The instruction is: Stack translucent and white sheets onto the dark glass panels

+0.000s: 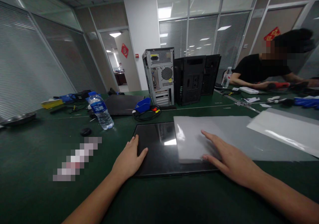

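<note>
Black panel (159, 151) lies flat near-centre on the green tabletop (37, 157), grey foam sheet (191, 141) overlapping its right side. Left hand (128, 159) steadies the left edge, right hand (231, 162) presses the foam, both grips open, flat, probably stopping things sliding.

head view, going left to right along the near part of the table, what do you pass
water bottle → left hand on the edge of the dark glossy panel → grey sheet → right hand resting flat on that sheet → white sheet
</note>
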A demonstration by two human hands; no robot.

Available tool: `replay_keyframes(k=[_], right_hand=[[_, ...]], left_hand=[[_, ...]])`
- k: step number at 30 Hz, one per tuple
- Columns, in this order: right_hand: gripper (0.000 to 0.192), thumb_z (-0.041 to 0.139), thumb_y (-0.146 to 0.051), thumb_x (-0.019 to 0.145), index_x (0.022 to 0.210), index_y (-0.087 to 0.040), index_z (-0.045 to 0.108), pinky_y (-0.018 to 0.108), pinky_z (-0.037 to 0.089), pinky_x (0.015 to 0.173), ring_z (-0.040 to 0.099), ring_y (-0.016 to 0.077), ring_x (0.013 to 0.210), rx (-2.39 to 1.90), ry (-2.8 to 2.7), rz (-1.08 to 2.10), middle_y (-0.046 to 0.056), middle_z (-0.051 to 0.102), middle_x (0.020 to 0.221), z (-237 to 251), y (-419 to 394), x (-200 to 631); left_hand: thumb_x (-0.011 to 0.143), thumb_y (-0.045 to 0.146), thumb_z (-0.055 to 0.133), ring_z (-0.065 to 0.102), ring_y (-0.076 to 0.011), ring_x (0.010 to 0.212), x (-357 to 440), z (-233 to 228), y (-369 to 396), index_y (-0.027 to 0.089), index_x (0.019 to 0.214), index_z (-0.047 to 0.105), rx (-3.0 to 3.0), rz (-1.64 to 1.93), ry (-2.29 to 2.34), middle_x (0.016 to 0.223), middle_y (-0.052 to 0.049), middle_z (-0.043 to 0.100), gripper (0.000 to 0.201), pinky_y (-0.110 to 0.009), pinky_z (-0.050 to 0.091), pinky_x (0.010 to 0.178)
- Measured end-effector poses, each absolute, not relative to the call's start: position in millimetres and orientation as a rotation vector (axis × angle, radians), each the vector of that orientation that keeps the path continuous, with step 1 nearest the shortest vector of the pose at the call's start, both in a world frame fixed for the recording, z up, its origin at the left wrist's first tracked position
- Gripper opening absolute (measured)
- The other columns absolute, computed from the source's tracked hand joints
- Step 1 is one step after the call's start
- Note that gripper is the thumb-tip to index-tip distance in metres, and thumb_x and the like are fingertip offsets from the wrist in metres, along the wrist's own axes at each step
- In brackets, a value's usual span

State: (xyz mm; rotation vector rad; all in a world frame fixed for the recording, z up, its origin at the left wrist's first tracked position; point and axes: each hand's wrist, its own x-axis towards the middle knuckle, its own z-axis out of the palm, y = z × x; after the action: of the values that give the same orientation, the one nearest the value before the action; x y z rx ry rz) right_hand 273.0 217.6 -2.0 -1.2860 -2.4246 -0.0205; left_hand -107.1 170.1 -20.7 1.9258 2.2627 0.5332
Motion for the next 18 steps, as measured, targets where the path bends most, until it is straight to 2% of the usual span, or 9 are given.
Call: replay_keyframes(k=[2, 4, 6, 8, 11, 16, 18], right_hand=[[0.070, 0.039, -0.057, 0.092, 0.153, -0.027, 0.020, 0.045, 0.043, 0.105, 0.047, 0.0253, 0.129, -1.298, -2.404, -0.021, 0.005, 0.037, 0.150, -5, 221, 276], [0.064, 0.036, -0.056, 0.094, 0.149, -0.025, 0.033, 0.047, 0.040, 0.108, 0.045, 0.0263, 0.131, -1.374, -2.359, -0.096, 0.006, 0.041, 0.148, -9, 233, 291], [0.060, 0.036, -0.058, 0.093, 0.139, -0.022, 0.049, 0.051, 0.038, 0.109, 0.047, 0.0280, 0.128, -1.464, -2.360, -0.149, 0.007, 0.049, 0.141, -13, 247, 309], [0.059, 0.037, -0.060, 0.091, 0.129, -0.022, 0.059, 0.052, 0.041, 0.105, 0.053, 0.0288, 0.121, -1.532, -2.392, -0.139, 0.008, 0.056, 0.133, -15, 257, 323], [0.053, 0.037, -0.059, 0.092, 0.122, -0.025, 0.064, 0.050, 0.045, 0.100, 0.058, 0.0263, 0.112, -1.504, -2.433, -0.051, 0.005, 0.061, 0.125, -13, 261, 328], [0.049, 0.037, -0.056, 0.093, 0.125, -0.027, 0.061, 0.048, 0.042, 0.103, 0.053, 0.0242, 0.118, -1.411, -2.412, 0.010, 0.004, 0.059, 0.128, -9, 263, 329], [0.050, 0.040, -0.058, 0.092, 0.122, -0.026, 0.064, 0.050, 0.042, 0.103, 0.053, 0.0258, 0.117, -1.437, -2.425, 0.024, 0.005, 0.059, 0.127, -12, 266, 334]], left_hand=[[0.088, 0.057, 0.041, 0.039, -0.0302, 0.137, -113, -16, 172, 0.012, 0.144, 0.043, 1.864, 0.641, 2.229, 0.148, -0.015, 0.044, 0.072, -0.043, 0.031, 0.112], [0.091, 0.051, 0.039, 0.051, -0.0267, 0.129, -120, -10, 174, 0.018, 0.126, 0.062, 1.834, 0.781, 2.159, 0.136, -0.010, 0.059, 0.054, -0.040, 0.036, 0.108], [0.092, 0.048, 0.038, 0.059, -0.0247, 0.119, -127, -7, 175, 0.022, 0.102, 0.071, 1.799, 0.925, 2.104, 0.124, -0.006, 0.068, 0.042, -0.037, 0.041, 0.102], [0.093, 0.048, 0.037, 0.063, -0.0249, 0.111, -132, -6, 176, 0.024, 0.085, 0.068, 1.729, 1.057, 2.092, 0.116, -0.004, 0.071, 0.040, -0.036, 0.044, 0.095], [0.093, 0.052, 0.034, 0.065, -0.0261, 0.105, -136, -8, 177, 0.023, 0.074, 0.062, 1.624, 1.175, 2.068, 0.110, -0.004, 0.073, 0.045, -0.036, 0.047, 0.085], [0.087, 0.060, 0.044, 0.066, -0.0291, 0.104, -139, -14, 182, 0.021, 0.086, 0.072, 1.399, 1.257, 2.043, 0.103, -0.006, 0.076, 0.049, -0.037, 0.045, 0.090], [0.086, 0.060, 0.048, 0.066, -0.0288, 0.106, -140, -17, 184, 0.020, 0.075, 0.071, 1.344, 1.369, 1.989, 0.099, -0.007, 0.076, 0.048, -0.037, 0.044, 0.092]])
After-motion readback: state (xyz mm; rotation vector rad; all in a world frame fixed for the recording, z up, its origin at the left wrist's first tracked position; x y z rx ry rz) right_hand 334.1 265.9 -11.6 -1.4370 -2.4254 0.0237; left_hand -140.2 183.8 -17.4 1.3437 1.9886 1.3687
